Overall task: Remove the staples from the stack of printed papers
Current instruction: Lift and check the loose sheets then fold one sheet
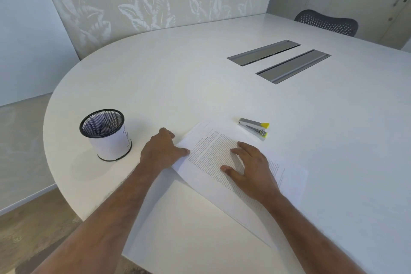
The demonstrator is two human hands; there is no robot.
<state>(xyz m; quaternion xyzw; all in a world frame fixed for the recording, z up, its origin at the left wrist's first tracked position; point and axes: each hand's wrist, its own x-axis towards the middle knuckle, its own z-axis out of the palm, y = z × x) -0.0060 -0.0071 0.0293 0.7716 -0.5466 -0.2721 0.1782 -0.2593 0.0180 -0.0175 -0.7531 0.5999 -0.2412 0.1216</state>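
A stack of printed papers (pixel 211 151) lies at an angle on the white table (pixel 178 78) in front of me. My right hand (pixel 251 167) rests flat on the printed text, fingers spread. My left hand (pixel 162 149) sits at the stack's left edge, its thumb touching the top sheet near the corner and its fingers curled on the table. A small grey stapler with yellow tips (pixel 254 127) lies just beyond the stack's far right corner, apart from both hands. I cannot make out any staple.
A black mesh cup wrapped in white paper (pixel 106 135) stands left of my left hand. Blank white sheets (pixel 189 229) lie near the table's front edge. Two grey cable hatches (pixel 278 60) are set in the tabletop farther back. A mesh chair (pixel 327 22) stands at the far side.
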